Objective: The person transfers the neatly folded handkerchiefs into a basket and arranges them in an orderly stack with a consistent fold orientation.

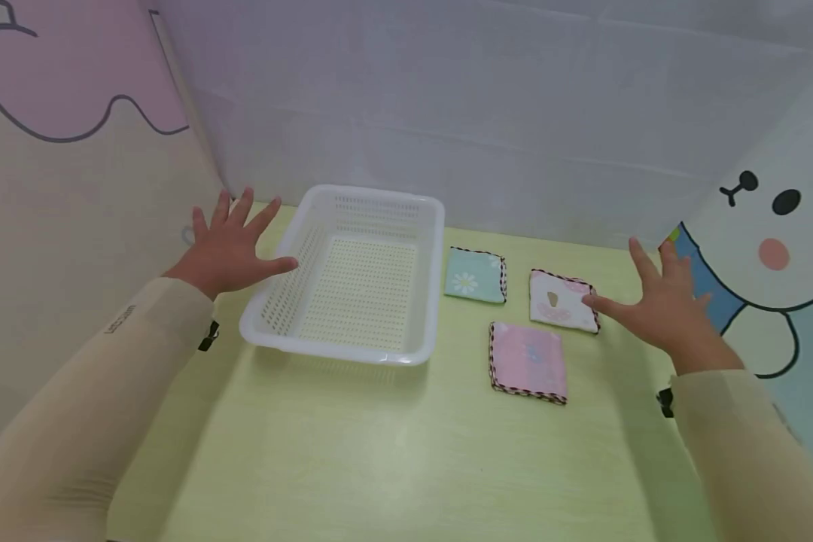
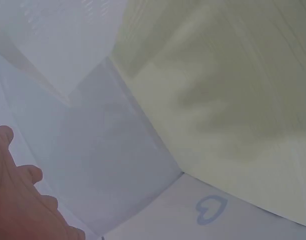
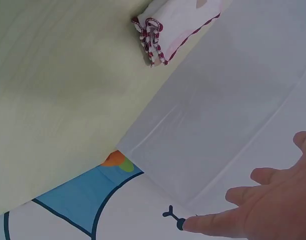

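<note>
My left hand (image 1: 229,252) hovers with spread fingers beside the left wall of a white plastic basket (image 1: 428,301); in the head view its thumb overlaps the rim, and nothing is in its grasp. On the right, my right hand (image 1: 671,312) also has its fingers spread and holds nothing. Its thumb tip appears over the edge of a folded white-and-pink cloth (image 1: 561,301), which the right wrist view shows apart from the hand. A folded mint cloth (image 1: 476,275) with a daisy lies right of the basket. Nearer me is a folded pink cloth (image 1: 528,361) with checked edging.
All of it stands on a pale yellow-green table (image 1: 352,452). A plain whitish sheet (image 1: 481,113) rises at the back. Printed panels close both sides, the right one with a cartoon animal (image 1: 772,226). The basket has slotted walls and a perforated floor.
</note>
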Demonstrator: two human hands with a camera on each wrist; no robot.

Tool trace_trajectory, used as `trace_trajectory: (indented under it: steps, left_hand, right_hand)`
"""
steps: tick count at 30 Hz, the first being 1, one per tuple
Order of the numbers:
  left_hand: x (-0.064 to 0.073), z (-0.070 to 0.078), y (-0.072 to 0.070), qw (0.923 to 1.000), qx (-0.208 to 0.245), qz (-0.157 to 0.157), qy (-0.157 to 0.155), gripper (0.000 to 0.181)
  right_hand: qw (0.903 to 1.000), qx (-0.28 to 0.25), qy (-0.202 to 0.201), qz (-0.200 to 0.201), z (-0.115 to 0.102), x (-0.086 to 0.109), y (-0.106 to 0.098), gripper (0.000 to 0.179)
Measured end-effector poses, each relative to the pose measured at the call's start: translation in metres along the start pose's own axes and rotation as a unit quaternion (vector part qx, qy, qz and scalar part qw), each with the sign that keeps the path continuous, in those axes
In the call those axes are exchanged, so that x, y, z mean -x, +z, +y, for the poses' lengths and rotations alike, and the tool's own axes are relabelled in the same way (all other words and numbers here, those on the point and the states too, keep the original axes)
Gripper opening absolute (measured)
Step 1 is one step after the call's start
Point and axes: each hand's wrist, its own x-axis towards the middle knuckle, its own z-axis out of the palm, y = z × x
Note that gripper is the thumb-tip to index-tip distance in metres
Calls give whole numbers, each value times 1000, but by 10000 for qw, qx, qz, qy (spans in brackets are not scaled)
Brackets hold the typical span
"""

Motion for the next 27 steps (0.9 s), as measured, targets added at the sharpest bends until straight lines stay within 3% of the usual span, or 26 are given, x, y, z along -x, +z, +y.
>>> trace_trajectory:
  steps: [5,12,15,20,27]
  left_hand:
    - [1,-2,4,9995,298,10,141,107]
    - [4,-4,5,9897,1431,-58,-40,102]
    - [7,-4,4,9784,2055,-169,-142,99]
    - [13,-6,8,9497,3088,-419,-307,95]
    - [17,-4,14,9321,3538,-570,-517,87]
  right_hand:
    - [9997,-219,89,-9,0,7,5,119]
    - [9979,-598,243,-15,-2,19,16,119]
    - [9953,-949,174,-103,-3,23,19,117]
    - [9859,-1638,-125,-329,-9,28,25,112]
    - [9743,-2171,66,-596,-15,37,40,110]
